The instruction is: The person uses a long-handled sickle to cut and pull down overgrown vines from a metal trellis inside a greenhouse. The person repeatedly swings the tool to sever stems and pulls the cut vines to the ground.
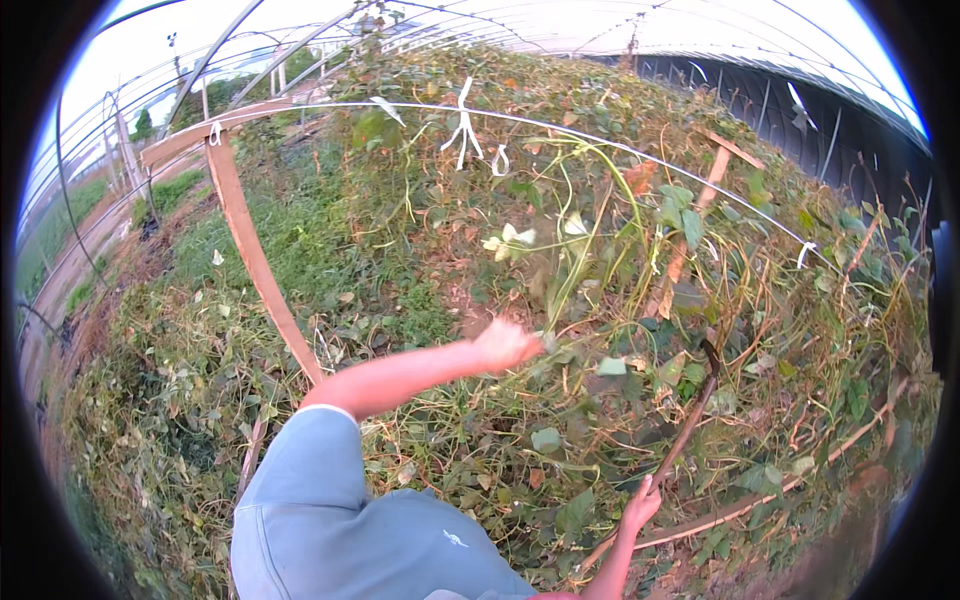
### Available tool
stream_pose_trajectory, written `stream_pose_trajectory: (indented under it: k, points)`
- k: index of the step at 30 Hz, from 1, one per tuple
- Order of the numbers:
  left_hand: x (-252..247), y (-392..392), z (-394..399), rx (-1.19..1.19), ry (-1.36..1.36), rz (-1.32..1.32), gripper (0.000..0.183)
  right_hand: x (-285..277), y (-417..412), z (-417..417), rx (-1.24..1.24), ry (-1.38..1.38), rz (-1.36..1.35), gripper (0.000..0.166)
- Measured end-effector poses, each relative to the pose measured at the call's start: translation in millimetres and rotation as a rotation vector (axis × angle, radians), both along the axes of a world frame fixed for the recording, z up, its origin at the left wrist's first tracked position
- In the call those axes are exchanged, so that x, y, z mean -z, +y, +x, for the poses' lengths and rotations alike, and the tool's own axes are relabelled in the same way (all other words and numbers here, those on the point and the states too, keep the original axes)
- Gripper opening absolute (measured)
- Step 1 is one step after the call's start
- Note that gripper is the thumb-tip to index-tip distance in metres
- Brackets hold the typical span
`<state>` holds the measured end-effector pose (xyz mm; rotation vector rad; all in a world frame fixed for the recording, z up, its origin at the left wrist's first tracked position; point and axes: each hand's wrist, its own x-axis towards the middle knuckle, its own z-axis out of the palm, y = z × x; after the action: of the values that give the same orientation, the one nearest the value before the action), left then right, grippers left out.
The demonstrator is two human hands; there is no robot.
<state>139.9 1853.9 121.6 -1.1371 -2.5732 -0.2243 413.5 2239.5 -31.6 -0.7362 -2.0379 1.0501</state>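
My left hand (510,345), a little blurred, is closed at the middle of the view around the lower part of some green vine stems (566,300). Those stems rise from it and arch near a taut white cord (592,136). At lower right my right hand (643,501) grips the wooden handle of a sickle (688,427). The tool's dark curved head (711,356) lies up among the tangled vines, to the right of my left hand. Strips of white tie (465,127) hang from the cord above.
A wooden T-shaped post (251,247) stands at left, another (712,176) at right behind vines. A long wooden pole (742,506) slants at lower right. Dense, partly dry vines (187,420) surround me. Metal hoops (199,67) arch overhead; dark sheeting (810,120) lines the right side.
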Motion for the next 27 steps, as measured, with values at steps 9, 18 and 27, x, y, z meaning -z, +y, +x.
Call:
stream_pose_trajectory:
  k: [9, 18, 27]
  points:
    - [69.2, -162.2, 21.4, -0.673, -0.413, -0.067, 0.025, -8.9, -8.3, -7.9, -0.084, 0.029, -0.177, 0.047]
    - [-188.5, -217.9, -220.2, -0.603, 0.171, 1.116, 0.095, 8.4, 1.3, -8.0, -0.033, 0.016, -0.156, 0.048]
    - [-106.2, -93.0, -220.1, -0.762, -0.015, 0.382, 0.058, -19.7, -7.4, 5.6, -0.077, -0.014, -0.146, 0.046]
